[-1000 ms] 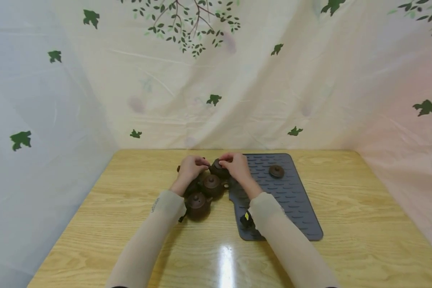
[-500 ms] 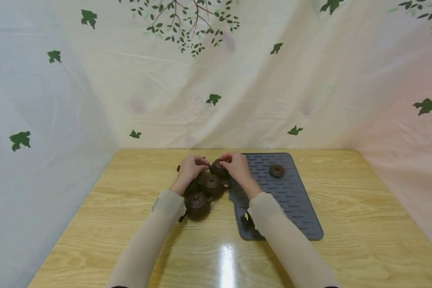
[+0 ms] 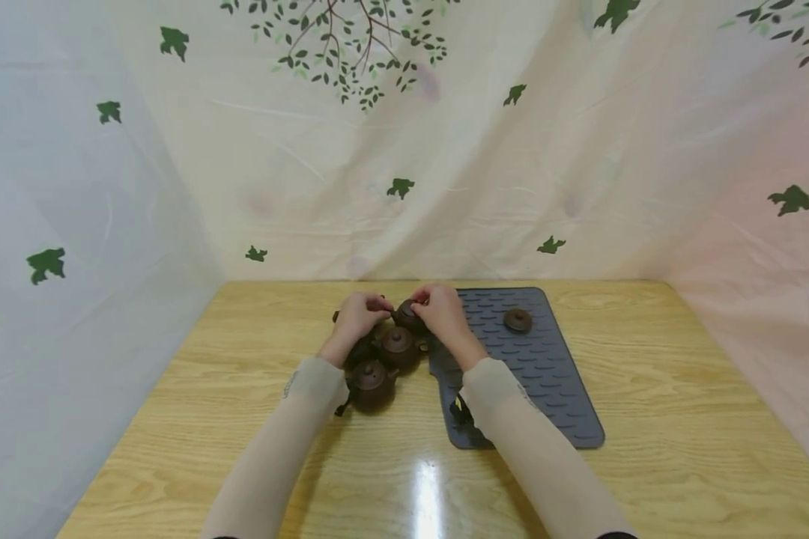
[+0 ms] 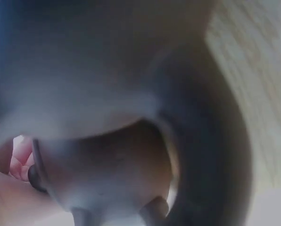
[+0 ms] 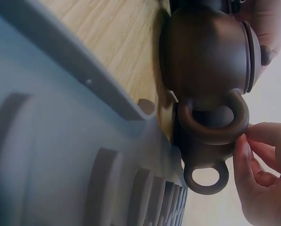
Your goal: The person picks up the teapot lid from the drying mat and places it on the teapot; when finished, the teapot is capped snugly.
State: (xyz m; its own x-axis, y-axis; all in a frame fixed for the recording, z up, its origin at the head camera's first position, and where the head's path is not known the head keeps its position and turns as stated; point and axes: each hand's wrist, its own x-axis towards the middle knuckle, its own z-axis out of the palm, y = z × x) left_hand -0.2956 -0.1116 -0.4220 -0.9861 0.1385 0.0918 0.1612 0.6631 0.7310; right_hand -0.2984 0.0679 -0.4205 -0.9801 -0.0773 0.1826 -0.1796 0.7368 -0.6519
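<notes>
on the pale wood-grain bench [image 3: 229, 464], three round-bodied, dark brown clay teapots run in a slanting line. taking the middle teapot [image 3: 398, 346] as the centre of the clock in the head view, the back teapot [image 3: 408, 316] stands at 1 o'clock and the front teapot [image 3: 371, 385] at 7 o'clock, each just beside its neighbour. the middle teapot wears its round-knobbed lid and turns its loop handle to 3 o'clock; the front teapot is lidded too, its spout aimed at 2 o'clock.

the left hand [image 3: 357, 318] lies at 10 o'clock, fingers bent, thumb and fingertips brought together with no visible gap, pinching the spout of the back teapot. the right hand [image 3: 443, 314] reaches the same teapot from its 3 o'clock side; its fingers [image 5: 243, 165] are nearly closed, thumb and forefinger pinching at the top of the back teapot, around its lid. the left wrist view is blurred by a dark, handled body close up.

at 3 o'clock a dark grey, ridged rubbery mat [image 3: 546, 389] lies flat, with a loose, round, dark brown clay lid [image 3: 517, 320] knob-up towards its 12 o'clock edge. beige sleeves [image 3: 263, 449] cover both forearms.
</notes>
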